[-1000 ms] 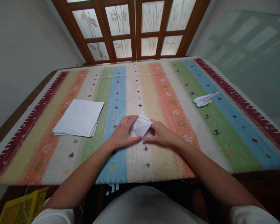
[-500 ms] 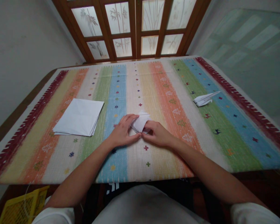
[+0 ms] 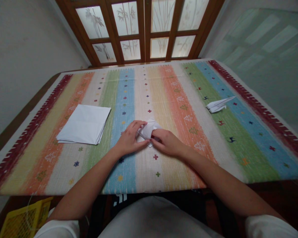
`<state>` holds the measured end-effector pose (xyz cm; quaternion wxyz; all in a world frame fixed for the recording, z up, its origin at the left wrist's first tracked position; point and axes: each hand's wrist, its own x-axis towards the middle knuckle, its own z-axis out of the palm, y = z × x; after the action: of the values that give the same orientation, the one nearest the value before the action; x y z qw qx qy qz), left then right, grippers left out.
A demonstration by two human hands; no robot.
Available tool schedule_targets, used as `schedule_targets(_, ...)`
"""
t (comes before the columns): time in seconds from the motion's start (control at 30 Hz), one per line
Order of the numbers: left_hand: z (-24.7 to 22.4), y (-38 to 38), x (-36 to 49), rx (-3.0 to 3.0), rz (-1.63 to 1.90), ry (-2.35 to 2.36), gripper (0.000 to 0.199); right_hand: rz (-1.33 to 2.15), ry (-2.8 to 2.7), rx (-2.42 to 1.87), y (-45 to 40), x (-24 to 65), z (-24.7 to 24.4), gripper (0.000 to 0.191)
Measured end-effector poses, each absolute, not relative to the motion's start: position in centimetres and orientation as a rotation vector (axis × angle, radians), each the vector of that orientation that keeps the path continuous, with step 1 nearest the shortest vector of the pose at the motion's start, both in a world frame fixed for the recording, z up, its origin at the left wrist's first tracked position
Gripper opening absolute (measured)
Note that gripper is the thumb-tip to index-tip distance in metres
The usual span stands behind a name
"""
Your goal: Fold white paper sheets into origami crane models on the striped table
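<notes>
A small folded piece of white paper [image 3: 147, 129] is held between both hands near the middle of the table. My left hand [image 3: 132, 138] grips its left side, fingers curled over the top edge and thumb at the near edge. At the right, my right hand [image 3: 165, 140] pinches the near right part between thumb and fingers. Its lower layers and some folds are hidden behind the fingers. To the left lies a stack of white paper squares [image 3: 85, 124]. A folded white paper figure [image 3: 218, 105] with a pointed end rests at the right.
A striped, patterned tablecloth [image 3: 141, 86] covers the table. Wooden doors [image 3: 145, 36] with frosted panes stand beyond the far edge. A yellow plastic basket [image 3: 22, 219] is below the table's near left edge. A pale green glass panel [image 3: 260, 46] leans at the right.
The paper between my hands has shifted and opened slightly, with a corner now showing below the fingertips. Both hands stay nearly in place. The stack and folded figure have not moved.
</notes>
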<state>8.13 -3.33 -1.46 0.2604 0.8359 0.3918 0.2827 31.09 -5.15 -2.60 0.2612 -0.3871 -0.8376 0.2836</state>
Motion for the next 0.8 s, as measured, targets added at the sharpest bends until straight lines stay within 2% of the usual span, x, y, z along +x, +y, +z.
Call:
schedule_targets(0.47,-2.1,-3.1,8.2,2.271,0.820,1.096,0.042,0.701,-2.306,-1.050,-4.9,30.9,-3.6,0.024)
schedule_targets(0.8,-2.4,-3.1,8.4,2.276,0.855,1.102,0.037,0.731,-2.137,-1.130,-4.2,30.5,-4.0,0.015)
